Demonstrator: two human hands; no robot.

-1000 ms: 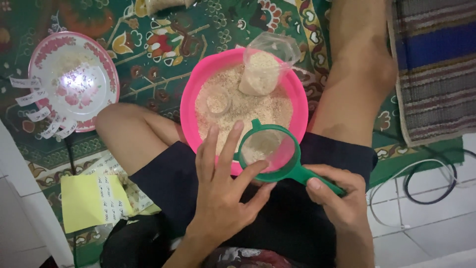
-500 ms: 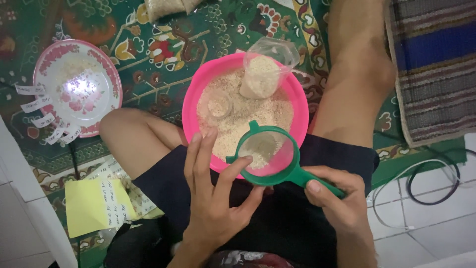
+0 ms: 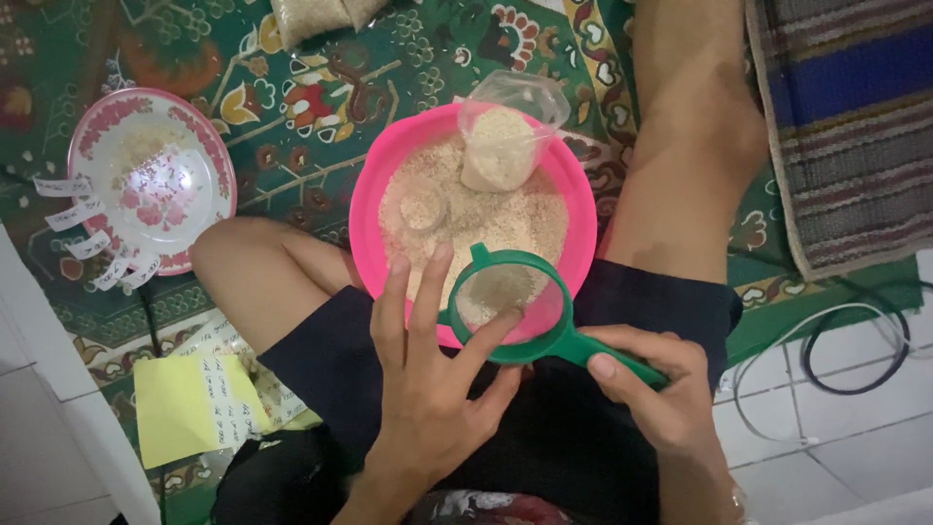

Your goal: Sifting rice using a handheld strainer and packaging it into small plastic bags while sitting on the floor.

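our right hand (image 3: 646, 389) keeps its grip clenched on the handle of the small round green plastic sieve (image 3: 510, 301), held over the near rim of the pink plastic bowl of pale grain (image 3: 364, 209) on our lap. since a second ago our left hand (image 3: 428, 379), fingers spread and grasping nothing, has slid along the sieve's left rim; the sieve has hardly moved.

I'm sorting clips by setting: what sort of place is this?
Probably the floor of a home. The person sits cross-legged on a patterned green mat laid over white floor tiles, with a pink bowl of grain in the lap, a flowered plate and a cable beside them.
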